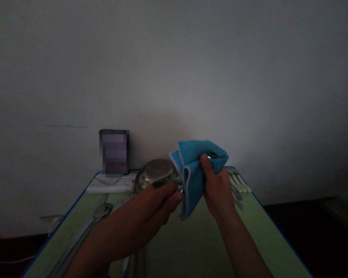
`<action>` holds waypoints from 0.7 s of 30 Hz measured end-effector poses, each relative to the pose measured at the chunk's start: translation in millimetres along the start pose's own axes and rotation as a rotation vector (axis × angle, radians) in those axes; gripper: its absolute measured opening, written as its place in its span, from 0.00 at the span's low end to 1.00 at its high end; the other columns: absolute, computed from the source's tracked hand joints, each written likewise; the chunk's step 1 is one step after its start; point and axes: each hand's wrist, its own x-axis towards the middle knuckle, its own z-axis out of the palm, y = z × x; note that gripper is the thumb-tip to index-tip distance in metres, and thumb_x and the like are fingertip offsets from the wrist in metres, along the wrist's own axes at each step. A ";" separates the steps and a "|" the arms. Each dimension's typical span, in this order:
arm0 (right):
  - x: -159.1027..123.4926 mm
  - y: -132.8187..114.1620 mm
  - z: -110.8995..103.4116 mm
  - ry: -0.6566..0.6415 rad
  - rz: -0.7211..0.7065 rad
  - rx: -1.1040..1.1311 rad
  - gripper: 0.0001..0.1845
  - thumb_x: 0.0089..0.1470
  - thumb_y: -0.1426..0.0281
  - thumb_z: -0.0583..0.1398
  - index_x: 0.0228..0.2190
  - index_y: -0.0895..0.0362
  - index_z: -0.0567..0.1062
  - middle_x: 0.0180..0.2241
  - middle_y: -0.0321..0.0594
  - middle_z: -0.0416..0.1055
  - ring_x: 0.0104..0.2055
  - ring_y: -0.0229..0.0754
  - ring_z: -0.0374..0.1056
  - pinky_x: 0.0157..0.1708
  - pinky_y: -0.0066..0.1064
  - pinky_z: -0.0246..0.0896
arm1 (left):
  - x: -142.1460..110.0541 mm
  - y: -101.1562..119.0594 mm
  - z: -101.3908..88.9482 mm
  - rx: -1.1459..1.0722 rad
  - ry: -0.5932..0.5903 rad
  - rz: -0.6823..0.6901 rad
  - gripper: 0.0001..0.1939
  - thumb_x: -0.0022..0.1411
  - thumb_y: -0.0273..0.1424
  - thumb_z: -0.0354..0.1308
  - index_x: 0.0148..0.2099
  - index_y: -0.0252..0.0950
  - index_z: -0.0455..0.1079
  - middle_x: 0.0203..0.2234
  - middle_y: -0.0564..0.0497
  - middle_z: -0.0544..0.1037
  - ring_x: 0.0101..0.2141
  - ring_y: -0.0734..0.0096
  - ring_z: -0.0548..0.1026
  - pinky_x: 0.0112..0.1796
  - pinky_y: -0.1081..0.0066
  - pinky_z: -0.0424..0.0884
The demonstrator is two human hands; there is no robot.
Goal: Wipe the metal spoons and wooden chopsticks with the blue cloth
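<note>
A blue cloth (195, 170) is bunched in the air above the far half of the table (191, 247), wrapped around a small metal utensil (211, 156) whose shiny end just peeks out at the top of the folds. The right hand (217, 189) grips the cloth from the right side, its fingers (205, 164) closed together over the fabric and the utensil inside. The left hand (159, 202) reaches in from the lower left, its fingers pinched on the utensil's other end (179, 188) where it sticks out at the cloth's left edge.

Just behind the left hand a round metal bowl (156, 174) stands on the table. To its left lies a flat white tray (111, 185), and behind that a dark box (114, 151) stands against the wall. A long metal spoon (100, 211) lies on the near left of the green table top. Behind the right hand, several pale-handled pieces of cutlery (237, 183) lie fanned near the right edge.
</note>
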 end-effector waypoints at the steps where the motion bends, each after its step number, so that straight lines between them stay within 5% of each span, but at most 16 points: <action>1: -0.3 0.2 -0.9 0.016 -0.006 -0.028 0.17 0.46 0.59 0.61 0.37 0.54 0.72 0.36 0.36 0.75 0.39 0.41 0.69 0.41 0.32 0.62 | 0.0 -0.8 0.5 -0.009 -0.005 -0.004 0.15 0.66 0.39 0.40 0.36 0.39 0.64 0.26 0.55 0.69 0.26 0.73 0.68 0.27 0.76 0.63; 4: -2.3 -0.8 -3.7 -0.009 0.047 0.051 0.19 0.46 0.60 0.61 0.41 0.53 0.71 0.37 0.35 0.74 0.41 0.41 0.68 0.44 0.32 0.60 | 0.5 -3.2 2.5 -0.042 -0.006 -0.023 0.15 0.66 0.39 0.40 0.37 0.39 0.64 0.22 0.57 0.67 0.23 0.74 0.66 0.24 0.76 0.62; 9: -5.4 -6.7 -12.0 -0.235 0.121 0.274 0.18 0.43 0.69 0.60 0.40 0.52 0.71 0.34 0.32 0.73 0.35 0.39 0.67 0.37 0.30 0.62 | 2.4 -5.3 4.7 -0.075 0.009 -0.030 0.15 0.65 0.38 0.42 0.33 0.38 0.65 0.19 0.59 0.64 0.20 0.76 0.63 0.23 0.77 0.60; 13: -1.5 -11.2 -20.0 -0.286 0.027 0.026 0.20 0.42 0.73 0.63 0.40 0.50 0.71 0.33 0.31 0.74 0.34 0.37 0.67 0.37 0.28 0.62 | 1.0 -7.7 4.3 -0.082 0.033 -0.051 0.14 0.65 0.40 0.42 0.36 0.39 0.65 0.19 0.58 0.64 0.20 0.76 0.64 0.22 0.77 0.61; 21: 5.3 -17.9 -19.6 -0.213 -0.112 -0.278 0.10 0.43 0.64 0.64 0.29 0.56 0.75 0.28 0.35 0.75 0.29 0.37 0.67 0.30 0.28 0.61 | -2.2 -10.1 1.5 -0.038 -0.051 -0.060 0.15 0.65 0.40 0.41 0.38 0.39 0.65 0.23 0.56 0.67 0.24 0.74 0.67 0.25 0.76 0.63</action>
